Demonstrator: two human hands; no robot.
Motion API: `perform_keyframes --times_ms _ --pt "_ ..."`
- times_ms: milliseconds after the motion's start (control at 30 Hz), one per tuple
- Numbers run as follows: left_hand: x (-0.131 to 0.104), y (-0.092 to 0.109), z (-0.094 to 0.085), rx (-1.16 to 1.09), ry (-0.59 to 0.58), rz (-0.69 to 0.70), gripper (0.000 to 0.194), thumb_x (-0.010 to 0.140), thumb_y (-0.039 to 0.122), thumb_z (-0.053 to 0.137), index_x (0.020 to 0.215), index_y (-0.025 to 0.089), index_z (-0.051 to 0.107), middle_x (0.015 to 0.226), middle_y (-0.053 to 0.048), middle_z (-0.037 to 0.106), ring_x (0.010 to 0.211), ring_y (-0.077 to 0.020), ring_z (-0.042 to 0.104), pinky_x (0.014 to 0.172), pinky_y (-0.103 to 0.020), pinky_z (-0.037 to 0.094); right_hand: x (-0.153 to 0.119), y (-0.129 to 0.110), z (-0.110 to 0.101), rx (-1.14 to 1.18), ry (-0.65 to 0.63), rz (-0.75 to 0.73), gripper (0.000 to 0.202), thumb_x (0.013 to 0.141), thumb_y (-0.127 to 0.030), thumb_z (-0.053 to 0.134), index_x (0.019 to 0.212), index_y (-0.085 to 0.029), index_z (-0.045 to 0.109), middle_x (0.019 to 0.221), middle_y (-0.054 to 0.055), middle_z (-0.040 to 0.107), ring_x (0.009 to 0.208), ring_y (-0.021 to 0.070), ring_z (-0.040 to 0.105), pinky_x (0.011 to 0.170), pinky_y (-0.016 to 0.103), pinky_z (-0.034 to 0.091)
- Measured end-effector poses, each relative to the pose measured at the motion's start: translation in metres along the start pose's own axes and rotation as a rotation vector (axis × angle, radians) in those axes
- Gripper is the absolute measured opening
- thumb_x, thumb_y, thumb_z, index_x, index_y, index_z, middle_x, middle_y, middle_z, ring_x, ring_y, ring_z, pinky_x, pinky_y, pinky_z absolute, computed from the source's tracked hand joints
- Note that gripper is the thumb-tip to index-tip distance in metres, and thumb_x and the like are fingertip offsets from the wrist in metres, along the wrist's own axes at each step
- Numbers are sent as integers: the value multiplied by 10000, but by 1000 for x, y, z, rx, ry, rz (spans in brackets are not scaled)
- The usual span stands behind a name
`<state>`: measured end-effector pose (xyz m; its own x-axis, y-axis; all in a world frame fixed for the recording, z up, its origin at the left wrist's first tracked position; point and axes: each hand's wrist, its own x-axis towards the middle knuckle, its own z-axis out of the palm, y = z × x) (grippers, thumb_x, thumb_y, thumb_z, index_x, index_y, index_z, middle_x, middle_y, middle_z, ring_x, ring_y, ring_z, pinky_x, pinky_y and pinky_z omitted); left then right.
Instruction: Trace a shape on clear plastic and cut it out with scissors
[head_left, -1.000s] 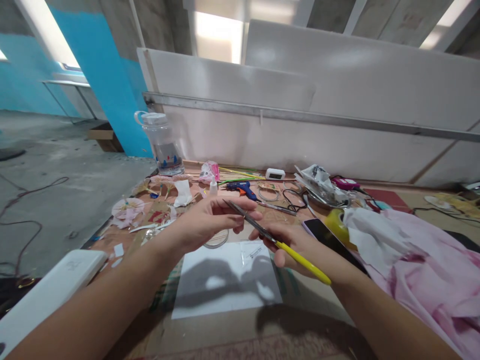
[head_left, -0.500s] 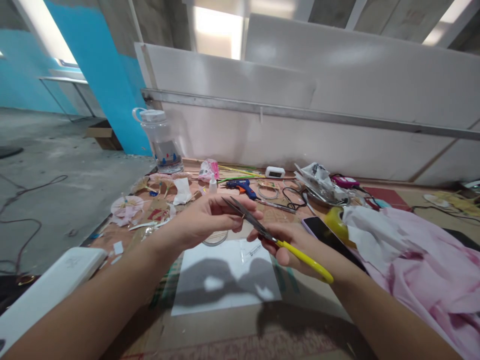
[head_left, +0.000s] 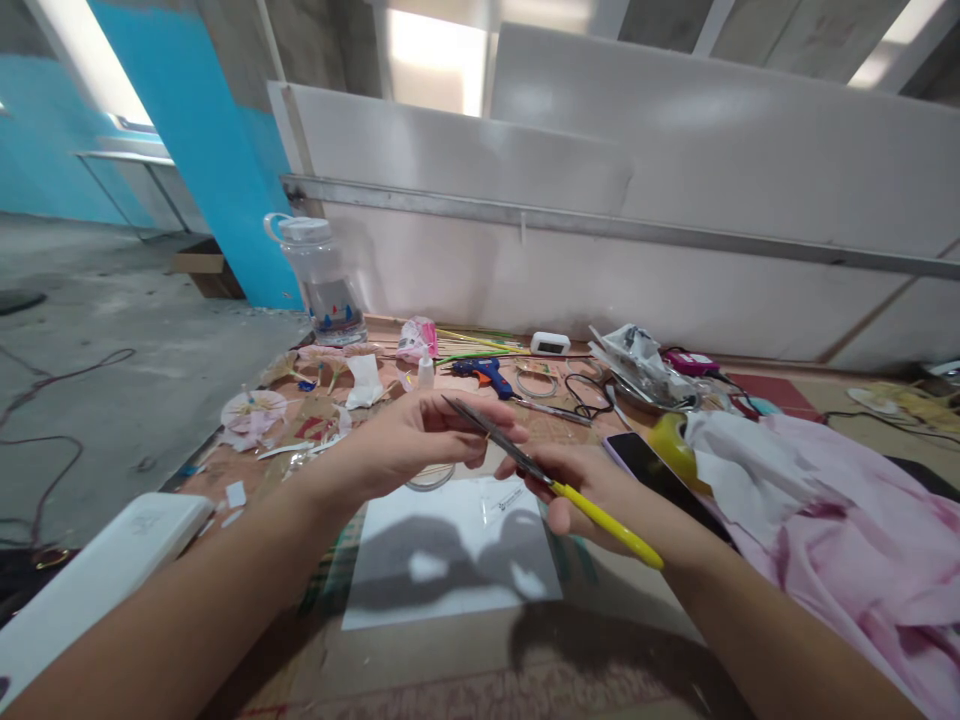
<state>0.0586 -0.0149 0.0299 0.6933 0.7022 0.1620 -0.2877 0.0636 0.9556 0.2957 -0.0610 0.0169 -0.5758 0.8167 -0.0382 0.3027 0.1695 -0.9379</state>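
My right hand is closed on a pair of scissors with yellow handles and dark blades. The blades point up and left, lying almost together across the front of my left hand's fingers. My left hand is curled, with its thumb and fingers pinched close to the blades. A tiny brownish tip shows by the blades, too small to name; the fingers hide the rest. Below both hands a white sheet of paper lies on the table, with their shadows across it. A round clear dish is partly hidden behind my left hand.
Behind my hands lie a blue glue gun, a small white bottle and a white digital display. A water bottle stands back left. On the right are a phone, yellow tape roll and pink cloth.
The scissor blades were spread slightly apart and have come together. Both hands stay almost in the same place.
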Motion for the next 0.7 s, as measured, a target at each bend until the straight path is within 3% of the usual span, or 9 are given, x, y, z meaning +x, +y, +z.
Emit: perform_keyframes --times_ms 200,467,700 --pt "1 1 -1 2 -4 0 296 747 37 677 953 227 773 934 -37 777 686 -90 626 631 -219 465 1 -1 1 -39 6 10 638 699 -696 713 1122 -221 661 945 28 625 805 186 545 676 271 432" --pt "1 3 0 -20 3 -21 232 741 68 704 927 197 758 910 -41 770 680 -106 653 686 -259 520 3 8 1 -88 38 -17 640 694 -723 698 1105 -233 662 979 29 628 796 181 529 688 281 433" --pt "1 1 -3 -35 -3 -53 225 744 100 728 941 204 763 949 -53 772 629 -85 641 644 -235 521 2 6 -1 -222 66 22 603 747 -743 628 1045 -219 664 822 6 576 683 154 463 613 267 391"
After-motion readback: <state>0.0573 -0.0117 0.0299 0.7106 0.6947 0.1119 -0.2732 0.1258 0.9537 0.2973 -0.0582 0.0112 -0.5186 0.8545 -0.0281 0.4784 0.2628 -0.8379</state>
